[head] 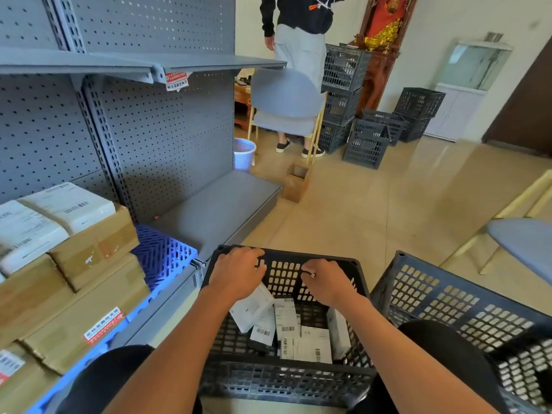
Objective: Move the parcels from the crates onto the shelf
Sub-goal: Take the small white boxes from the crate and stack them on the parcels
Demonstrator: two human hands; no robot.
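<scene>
While my left hand and right hand curl over the far rim of the black crate, likely to reposition it, the parcels lie loose on its floor, the shelf beside.

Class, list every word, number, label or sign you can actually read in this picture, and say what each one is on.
No text here can be read.
Red sticker on the shelf edge: too blurred.
Red label on a cardboard box: too blurred.
White parcels in the crate: barcodes and print, too small.
White parcels on shelf: barcode and print, too blurred.
</scene>
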